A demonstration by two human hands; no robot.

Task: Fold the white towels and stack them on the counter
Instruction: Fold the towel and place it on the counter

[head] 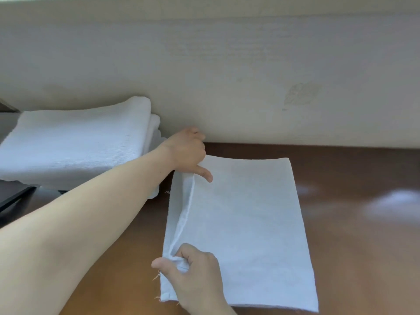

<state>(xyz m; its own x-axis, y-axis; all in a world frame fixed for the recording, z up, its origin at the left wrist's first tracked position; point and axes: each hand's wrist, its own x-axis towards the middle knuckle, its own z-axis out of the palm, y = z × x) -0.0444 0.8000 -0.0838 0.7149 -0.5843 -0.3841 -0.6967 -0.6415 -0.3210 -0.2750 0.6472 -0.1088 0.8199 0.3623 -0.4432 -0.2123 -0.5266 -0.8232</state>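
A white towel (245,226) lies flat on the brown counter (363,246), folded over with its open edges along the left side. My left hand (187,153) is at the towel's far left corner, fingers curled round the top layer's edge and thumb lying on the cloth. My right hand (193,271) pinches the same edge at the near left corner between thumb and fingers. A stack of folded white towels (75,142) sits to the left, against the wall.
A cream wall (250,76) runs right behind the counter. A dark flat object (13,198) pokes out under the stack at the left edge. Bare glossy counter stretches to the right of the towel.
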